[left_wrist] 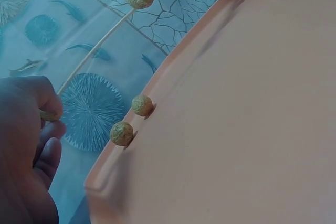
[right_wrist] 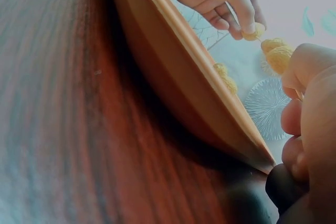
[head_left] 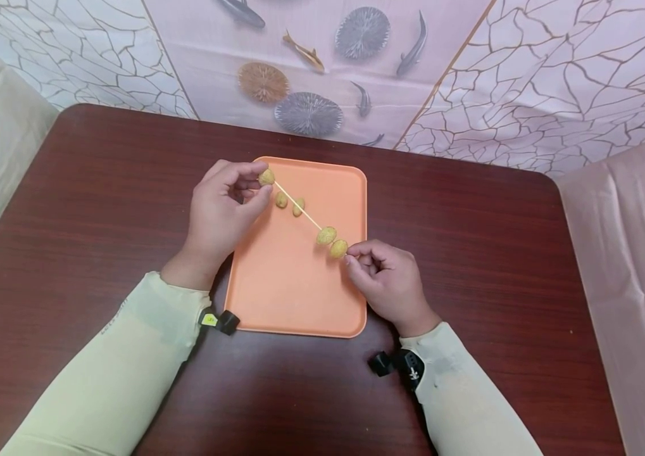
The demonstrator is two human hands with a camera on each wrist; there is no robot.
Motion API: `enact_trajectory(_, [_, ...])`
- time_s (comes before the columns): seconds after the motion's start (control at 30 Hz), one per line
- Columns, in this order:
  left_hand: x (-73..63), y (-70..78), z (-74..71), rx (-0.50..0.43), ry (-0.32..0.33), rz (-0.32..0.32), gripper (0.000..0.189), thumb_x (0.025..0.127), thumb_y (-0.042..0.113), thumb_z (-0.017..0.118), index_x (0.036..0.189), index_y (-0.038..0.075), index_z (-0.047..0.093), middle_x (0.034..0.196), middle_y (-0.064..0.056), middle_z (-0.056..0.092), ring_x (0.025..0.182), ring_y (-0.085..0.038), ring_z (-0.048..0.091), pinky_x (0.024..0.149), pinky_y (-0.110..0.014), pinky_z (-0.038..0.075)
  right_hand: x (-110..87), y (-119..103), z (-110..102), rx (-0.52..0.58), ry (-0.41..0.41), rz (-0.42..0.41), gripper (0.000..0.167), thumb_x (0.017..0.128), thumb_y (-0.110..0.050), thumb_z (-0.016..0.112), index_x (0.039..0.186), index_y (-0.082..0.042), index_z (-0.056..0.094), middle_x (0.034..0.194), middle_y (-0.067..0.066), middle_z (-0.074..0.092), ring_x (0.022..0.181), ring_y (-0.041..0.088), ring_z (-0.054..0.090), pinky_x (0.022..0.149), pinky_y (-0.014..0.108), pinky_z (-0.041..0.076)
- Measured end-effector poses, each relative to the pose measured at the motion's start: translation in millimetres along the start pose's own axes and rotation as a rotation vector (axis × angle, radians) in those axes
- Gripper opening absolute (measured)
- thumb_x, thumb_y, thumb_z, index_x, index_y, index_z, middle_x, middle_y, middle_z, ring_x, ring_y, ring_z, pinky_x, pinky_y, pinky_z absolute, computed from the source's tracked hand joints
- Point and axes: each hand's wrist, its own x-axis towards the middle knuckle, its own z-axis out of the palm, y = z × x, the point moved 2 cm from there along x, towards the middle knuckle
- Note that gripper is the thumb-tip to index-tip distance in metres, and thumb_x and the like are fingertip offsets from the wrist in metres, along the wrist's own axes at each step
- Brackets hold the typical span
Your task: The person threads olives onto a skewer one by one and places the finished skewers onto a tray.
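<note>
A thin wooden skewer (head_left: 309,218) is held slantwise above the orange tray (head_left: 285,285). Two small wrinkled yellow-green fruits (head_left: 326,235) are threaded on it near its right end. My right hand (head_left: 387,278) pinches that end between thumb and forefinger, right beside the second fruit (head_left: 338,249). At the skewer's far left end my left hand (head_left: 222,202) pinches another such fruit (head_left: 266,177) with thumb and fingertips. In the left wrist view the fingers mostly hide this fruit (left_wrist: 50,115). Two loose fruits (left_wrist: 131,119) lie on the tray near its far edge.
The tray lies on a dark reddish wooden table (head_left: 470,253). Behind it hangs a patterned cloth (head_left: 311,63) with fish and round motifs; plain pale cloth (head_left: 630,253) hangs at the right. Each wrist wears a strap with a small black camera (head_left: 228,322).
</note>
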Motion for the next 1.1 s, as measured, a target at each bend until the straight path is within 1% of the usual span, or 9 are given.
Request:
enact_trajectory(0.13, [-0.1,2.7,1.4,0.054,-0.025,0.020,0.032,0.094,0.003,0.089,0.126,0.007,0.085,0.106,-0.013,0.070,0.095,-0.017,0.075,0.082,-0.025,0.062,0.3,0.4,0.0,-0.007,-0.001,-0.002,0.008,0.096,-0.002,0.083,0.100,-0.010,0.084,0.068,-0.004,0.061,0.057,0.008,0.047,0.052,0.017,0.039])
enact_trajectory(0.2, [-0.4,4.3,1.9,0.077,-0.031,0.034,0.033,0.093,0.002,0.090,0.126,0.007,0.085,0.106,-0.013,0.071,0.094,-0.019,0.075,0.081,-0.025,0.061,0.4,1.0,0.0,-0.005,-0.003,-0.003,0.007,0.096,-0.003,0.083,0.100,-0.009,0.084,0.068,-0.004,0.062,0.058,0.007,0.048,0.052,0.017,0.040])
enact_trajectory(0.3, [-1.1,6.0,2.2,0.104,-0.037,0.055,0.033,0.092,0.001,0.090,0.125,0.006,0.085,0.107,-0.013,0.072,0.094,-0.020,0.075,0.080,-0.021,0.060,0.5,1.8,0.0,-0.003,-0.008,-0.002,0.004,0.097,-0.005,0.083,0.100,-0.008,0.084,0.069,-0.004,0.063,0.058,0.007,0.049,0.053,0.016,0.040])
enact_trajectory(0.4, [-1.5,8.1,2.6,0.138,-0.043,0.081,0.032,0.092,0.002,0.090,0.124,0.006,0.086,0.106,-0.011,0.074,0.095,-0.018,0.074,0.080,-0.015,0.058,0.3,2.4,0.2,-0.001,-0.012,-0.004,0.004,0.097,-0.005,0.083,0.100,-0.007,0.084,0.068,-0.004,0.063,0.058,0.006,0.049,0.053,0.016,0.040])
enact_trajectory(0.57, [-1.8,10.4,4.1,0.188,-0.069,0.112,0.030,0.091,0.004,0.090,0.120,0.007,0.086,0.103,-0.010,0.074,0.094,-0.017,0.073,0.080,-0.014,0.059,0.0,1.9,0.4,0.001,-0.011,-0.009,0.009,0.096,-0.002,0.083,0.100,-0.009,0.084,0.068,-0.005,0.062,0.058,0.006,0.049,0.052,0.016,0.040])
enact_trajectory(0.77, [-3.2,13.6,6.7,0.190,-0.117,0.098,0.029,0.089,0.002,0.091,0.118,0.007,0.087,0.101,-0.010,0.073,0.091,-0.020,0.076,0.079,-0.013,0.059,-0.2,1.1,0.5,-0.010,-0.007,-0.010,0.008,0.096,-0.002,0.082,0.100,-0.009,0.084,0.069,-0.004,0.063,0.059,0.006,0.050,0.053,0.015,0.041])
enact_trajectory(0.9, [-4.7,18.4,10.4,0.185,-0.156,0.089,0.029,0.089,0.002,0.090,0.117,0.006,0.087,0.100,-0.009,0.074,0.090,-0.018,0.075,0.078,-0.013,0.058,-0.3,1.6,0.5,-0.017,-0.005,-0.008,0.007,0.096,-0.002,0.083,0.100,-0.008,0.084,0.069,-0.004,0.063,0.059,0.006,0.050,0.053,0.016,0.041])
enact_trajectory(1.0, [-6.5,22.3,14.0,0.189,-0.184,0.102,0.029,0.089,0.002,0.090,0.117,0.006,0.087,0.099,-0.010,0.074,0.089,-0.018,0.075,0.078,-0.014,0.059,-0.3,2.0,0.5,-0.023,-0.004,-0.008,0.005,0.097,-0.004,0.083,0.100,-0.008,0.084,0.070,-0.004,0.063,0.058,0.007,0.049,0.053,0.016,0.041])
enact_trajectory(1.1, [-8.8,26.0,17.0,0.213,-0.209,0.132,0.028,0.090,0.003,0.090,0.118,0.006,0.087,0.098,-0.009,0.074,0.090,-0.018,0.076,0.079,-0.018,0.061,0.0,2.8,0.7,-0.023,-0.002,-0.010,0.002,0.098,-0.007,0.083,0.100,-0.007,0.084,0.070,-0.005,0.063,0.059,0.007,0.050,0.053,0.016,0.041])
